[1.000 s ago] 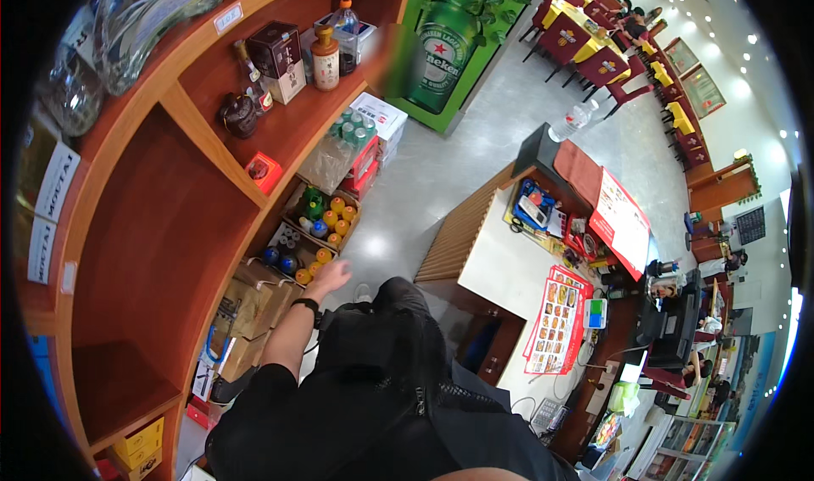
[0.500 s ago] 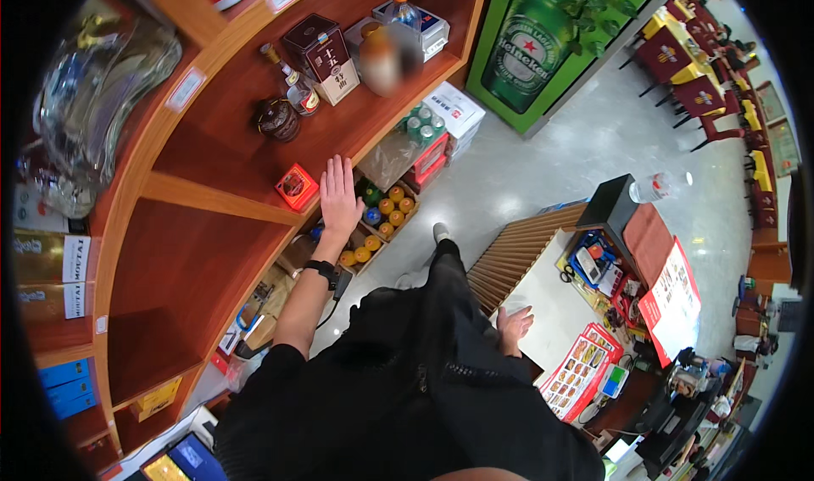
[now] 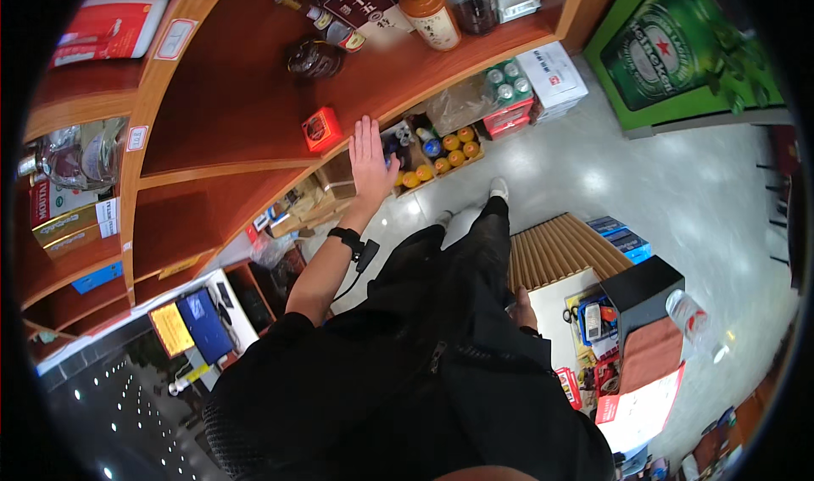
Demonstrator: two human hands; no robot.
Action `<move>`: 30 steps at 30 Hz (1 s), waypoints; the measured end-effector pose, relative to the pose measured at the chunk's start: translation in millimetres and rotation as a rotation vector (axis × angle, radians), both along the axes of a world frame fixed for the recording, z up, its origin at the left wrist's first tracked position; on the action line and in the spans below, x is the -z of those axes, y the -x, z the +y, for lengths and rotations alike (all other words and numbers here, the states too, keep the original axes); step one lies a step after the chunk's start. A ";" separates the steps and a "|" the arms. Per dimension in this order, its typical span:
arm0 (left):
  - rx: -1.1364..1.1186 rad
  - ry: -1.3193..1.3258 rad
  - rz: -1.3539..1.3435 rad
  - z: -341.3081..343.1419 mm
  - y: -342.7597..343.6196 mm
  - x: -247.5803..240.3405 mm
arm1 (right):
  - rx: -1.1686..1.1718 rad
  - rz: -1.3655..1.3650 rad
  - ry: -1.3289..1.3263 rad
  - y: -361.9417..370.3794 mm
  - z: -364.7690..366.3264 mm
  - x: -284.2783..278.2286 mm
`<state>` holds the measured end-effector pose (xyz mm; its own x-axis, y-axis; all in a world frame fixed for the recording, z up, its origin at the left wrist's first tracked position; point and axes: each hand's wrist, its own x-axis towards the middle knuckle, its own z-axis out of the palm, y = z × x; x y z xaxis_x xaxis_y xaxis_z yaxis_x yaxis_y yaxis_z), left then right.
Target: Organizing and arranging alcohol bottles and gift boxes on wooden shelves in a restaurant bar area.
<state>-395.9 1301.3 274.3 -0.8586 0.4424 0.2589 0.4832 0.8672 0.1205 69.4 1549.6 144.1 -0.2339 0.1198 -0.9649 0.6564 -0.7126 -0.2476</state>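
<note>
The small, squarish red box (image 3: 321,130) is just left of the outstretched left grip (image 3: 370,171); right grip's (image 3: 524,310) state, I cannot tell.

Liquor bottles (image 3: 430,16) on wooden shelves (image 3: 242,129), a counter (image 3: 549,301) and a beer poster (image 3: 653,57) mark a restaurant or shop.
</note>
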 end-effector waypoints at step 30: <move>-0.993 -0.578 -0.878 -499.2 -940.9 288.6 | -1.142 0.560 -0.456 -176.2 -260.6 325.0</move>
<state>545.0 802.1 -14.3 -0.7162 -0.4019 -0.5706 -0.6910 0.5227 0.4993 245.6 1289.1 -180.9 -0.7629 -0.1235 -0.6347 0.5559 0.3760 -0.7414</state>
